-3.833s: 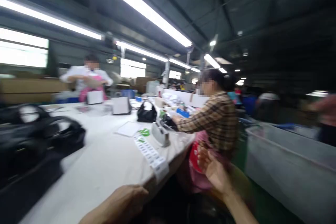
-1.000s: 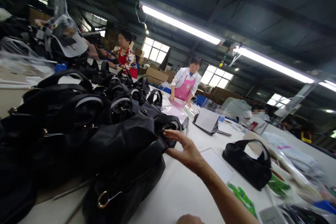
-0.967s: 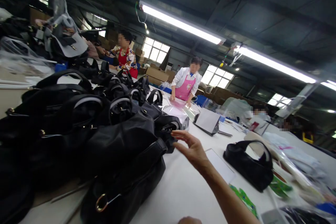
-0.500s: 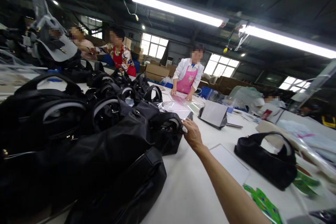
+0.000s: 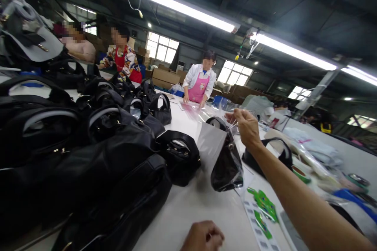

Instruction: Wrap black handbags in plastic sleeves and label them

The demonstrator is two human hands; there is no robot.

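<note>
Head cam, near to far: left hand [image 5: 203, 237] at bottom edge, curled into a loose fist, holds nothing visible, resting by the white table [image 5: 191, 211]. Sticker sheet [image 5: 260, 213] lies just right of it. Right hand [image 5: 246, 125] raised mid-frame, fingers pinched on top edge of a clear plastic bag [image 5: 224, 153] w/ a black handbag inside; bag hangs below & left of that hand, bottom near tabletop. Pile of black handbags [image 5: 88, 145] to the left. Person in pink apron [image 5: 198, 86] at far end.
</note>
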